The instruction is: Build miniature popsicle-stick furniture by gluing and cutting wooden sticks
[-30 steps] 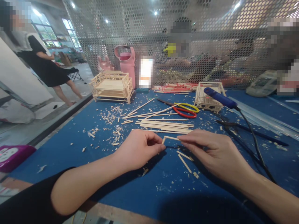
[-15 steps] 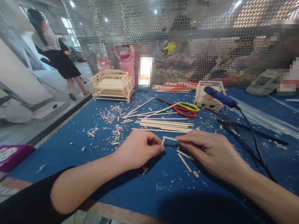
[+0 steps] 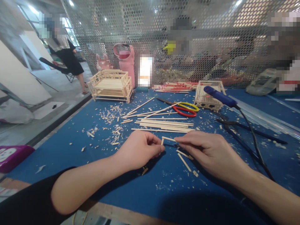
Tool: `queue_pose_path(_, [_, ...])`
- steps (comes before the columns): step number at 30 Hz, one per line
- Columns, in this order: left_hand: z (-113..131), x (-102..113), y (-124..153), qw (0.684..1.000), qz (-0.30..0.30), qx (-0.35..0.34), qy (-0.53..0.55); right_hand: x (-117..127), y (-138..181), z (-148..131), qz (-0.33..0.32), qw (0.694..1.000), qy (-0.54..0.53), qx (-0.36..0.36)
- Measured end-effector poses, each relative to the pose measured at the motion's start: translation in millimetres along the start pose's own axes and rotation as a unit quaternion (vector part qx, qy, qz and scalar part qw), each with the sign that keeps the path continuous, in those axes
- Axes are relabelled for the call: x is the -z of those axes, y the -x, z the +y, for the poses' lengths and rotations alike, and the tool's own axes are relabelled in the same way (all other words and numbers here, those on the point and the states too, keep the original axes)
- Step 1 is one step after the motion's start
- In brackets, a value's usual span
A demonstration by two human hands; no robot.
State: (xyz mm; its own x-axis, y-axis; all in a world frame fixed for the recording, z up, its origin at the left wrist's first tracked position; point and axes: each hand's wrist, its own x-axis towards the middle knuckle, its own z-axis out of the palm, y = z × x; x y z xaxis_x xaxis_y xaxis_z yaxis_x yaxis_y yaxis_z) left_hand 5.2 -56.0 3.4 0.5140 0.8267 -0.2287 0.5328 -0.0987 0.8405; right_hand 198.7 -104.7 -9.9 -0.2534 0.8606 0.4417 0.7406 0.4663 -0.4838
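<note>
My left hand (image 3: 142, 148) is closed, pinching a short wooden stick (image 3: 162, 142) between thumb and fingers. Its upper end meets the tip of a second short wooden stick (image 3: 169, 139), which my right hand (image 3: 202, 148) pinches at the other end. Together the two pieces make a corner; whether they are joined or only touching I cannot tell. Just below my right fingertips lie a few cut stick pieces (image 3: 184, 162). Beyond both hands, several long wooden sticks (image 3: 164, 124) lie side by side on the blue table (image 3: 98, 184).
Scissors (image 3: 185, 109) with red and yellow handles lie behind the sticks. To the right are a corded blue tool (image 3: 220, 97) and dark-handled pliers (image 3: 234, 123). Stick-built models (image 3: 112, 86) and a pink bottle (image 3: 127, 65) stand at the back. A person (image 3: 67, 56) stands far left.
The person in the background has moved right and turned. My hands keep the same grips on the two sticks; the left-hand stick looks slightly more upright.
</note>
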Motion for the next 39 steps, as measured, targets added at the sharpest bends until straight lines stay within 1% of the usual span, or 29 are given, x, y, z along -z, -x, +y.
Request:
queue_pose_path(5, [-4,-1,-2,1.000,0.007,-0.005,-0.023,0,-1,3,-0.009,1.000,0.009,0.004])
queue_pose_path(7, [-5,-1,-4,1.000,-0.002,0.004,-0.022,-1,-2,5,-0.017,1.000,0.019,0.002])
queue_pose_path(11, [-4,-1,-6,0.999,-0.026,0.030,0.012,-4,-4,8,-0.035,0.999,0.036,-0.008])
queue_pose_path(14, [-3,-3,-7,0.998,-0.022,0.048,0.037,-6,-5,9,-0.033,0.998,0.044,-0.005])
queue_pose_path(17, [-3,-2,-6,0.998,-0.009,0.058,0.038,-8,-6,12,-0.038,0.998,0.042,0.010])
queue_pose_path(19, [-3,1,-5,0.999,0.001,0.046,0.006,-10,-6,13,-0.042,0.998,0.046,0.017])
queue_pose_path(21, [-3,7,-4,0.998,0.024,0.010,-0.066,-12,-7,15,-0.043,0.997,0.055,0.015])
queue_pose_path(23, [-1,13,-3,0.986,0.061,-0.043,-0.150,-14,-8,16,-0.045,0.997,0.062,0.009])
queue_pose_path(25, [0,17,-3,0.971,0.080,-0.087,-0.209,-14,-9,16,-0.049,0.997,0.065,0.005])
queue_pose_path(27, [2,17,-1,0.960,0.069,-0.116,-0.244,-15,-9,16,-0.052,0.996,0.066,0.004])
queue_pose_path(31, [3,12,1,0.933,0.023,-0.156,-0.322,-15,-9,16,-0.055,0.996,0.063,0.006])
queue_pose_path(34, [3,8,2,0.919,0.015,-0.155,-0.362,-15,-9,16,-0.056,0.997,0.062,0.006])
queue_pose_path(39, [2,7,1,0.912,0.020,-0.158,-0.379,-16,-10,17,-0.056,0.996,0.064,0.007])
